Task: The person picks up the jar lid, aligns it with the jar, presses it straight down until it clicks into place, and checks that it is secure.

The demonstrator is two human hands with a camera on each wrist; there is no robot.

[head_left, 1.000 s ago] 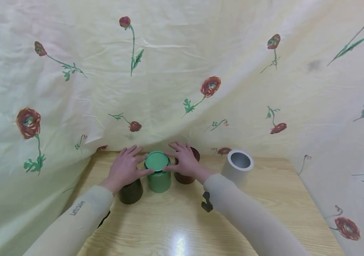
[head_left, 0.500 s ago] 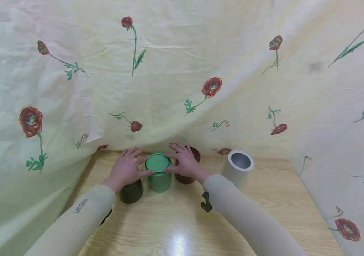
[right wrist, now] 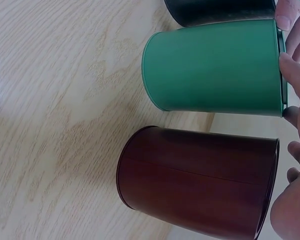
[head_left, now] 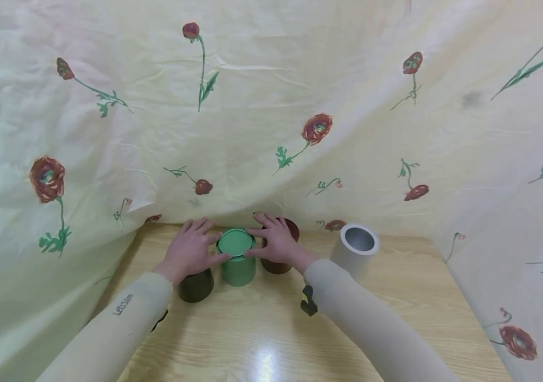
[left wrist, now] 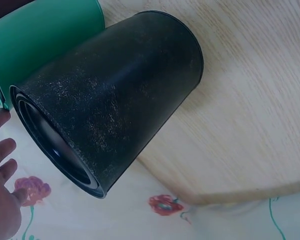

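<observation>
Left hand (head_left: 189,252): fingers are resting wide, touching the green lid (head_left: 236,242).
Right hand (head_left: 278,242): fingers are resting likewise, opposite.
Green can (head_left: 239,273): is standing between the fingers, lid topping it.
Lid risk: uneven pressure could be tilting and jamming it.

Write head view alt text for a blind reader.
A person's left hand and right hand touch the lid of a green can, flanked by a black can and dark red can on a wooden table; a white canister farther right.

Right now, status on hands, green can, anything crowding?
Left hand, right hand touching lid. Lid atop green can, dark gap showing. Black can, red can flank it.
</observation>
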